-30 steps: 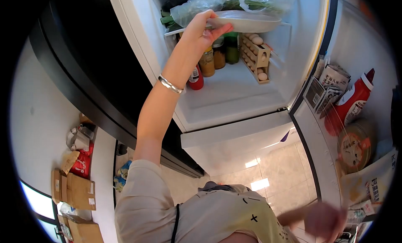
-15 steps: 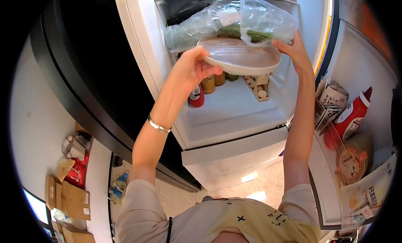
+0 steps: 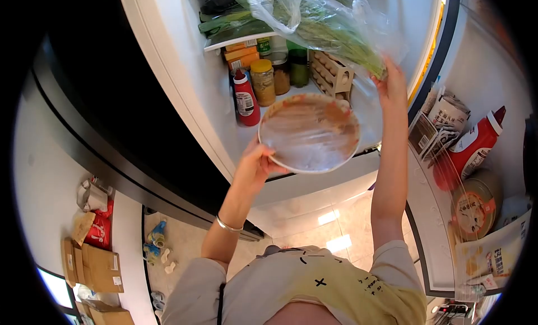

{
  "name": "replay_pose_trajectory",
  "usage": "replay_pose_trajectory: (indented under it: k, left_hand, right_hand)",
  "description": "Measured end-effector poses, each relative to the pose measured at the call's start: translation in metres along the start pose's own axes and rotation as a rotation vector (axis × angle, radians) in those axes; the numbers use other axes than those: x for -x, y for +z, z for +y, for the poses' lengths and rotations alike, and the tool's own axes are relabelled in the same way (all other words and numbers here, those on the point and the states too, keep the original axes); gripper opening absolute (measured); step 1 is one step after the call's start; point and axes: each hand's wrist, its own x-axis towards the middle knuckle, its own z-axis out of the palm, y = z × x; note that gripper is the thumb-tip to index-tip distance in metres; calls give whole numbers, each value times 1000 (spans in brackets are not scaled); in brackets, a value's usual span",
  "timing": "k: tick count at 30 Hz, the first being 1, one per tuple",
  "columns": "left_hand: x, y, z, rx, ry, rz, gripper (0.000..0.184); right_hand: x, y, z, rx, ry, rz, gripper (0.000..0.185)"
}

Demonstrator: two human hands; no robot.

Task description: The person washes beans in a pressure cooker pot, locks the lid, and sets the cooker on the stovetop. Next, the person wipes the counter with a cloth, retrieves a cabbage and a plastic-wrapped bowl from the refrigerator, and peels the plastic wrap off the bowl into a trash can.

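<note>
My left hand (image 3: 253, 167) is closed on the left edge of a round plate (image 3: 315, 170) covered with cling film, held just in front of the open fridge. Something reddish-brown shows through the film near the rim, but I cannot make out the food. Up at the shelf, my right hand (image 3: 392, 85) grips the lower right end of a clear plastic bag of long green vegetables (image 3: 336, 38). The bag slants across the shelf (image 3: 241, 40), and other green stalks (image 3: 227, 23) lie to its left.
Below the shelf stand a red squeeze bottle (image 3: 245, 98), a yellow-lidded jar (image 3: 263, 83), more jars and an egg rack (image 3: 332, 75). The open door at right holds another red bottle (image 3: 476, 148) and a round tub (image 3: 473, 210). Cardboard boxes (image 3: 101, 266) sit at left.
The plate has come down and out of the fridge in my left hand, its top now tilted towards me. My right hand stays high, and the bag has shifted up, baring the jars and eggs.
</note>
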Motion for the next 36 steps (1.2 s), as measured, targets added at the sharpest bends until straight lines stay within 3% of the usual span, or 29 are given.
replay_pose_trajectory:
  k: [5, 11, 14, 20, 29, 36]
  left_hand:
    - [-3, -36, -48, -8, -17, 75, 64]
    - [-15, -68, -81, 23, -16, 128, 64]
    - [-21, -71, -83, -7, 18, 149, 64]
    - [-28, -70, -88, -28, 65, 200, 68]
    - [-26, -71, -93, -19, 88, 215, 74]
    - [-22, -70, -92, -93, 128, 261, 66]
  right_hand:
    - [26, -8, 11, -150, 46, 127, 21]
    - [44, -21, 28, -390, 154, 95, 20]
    - [47, -19, 27, -498, 178, 221, 20]
    - [52, -31, 34, -675, 218, 158, 22]
    - [70, -28, 42, -544, -19, 347, 26]
    - [69, -11, 34, -505, -120, 437, 27]
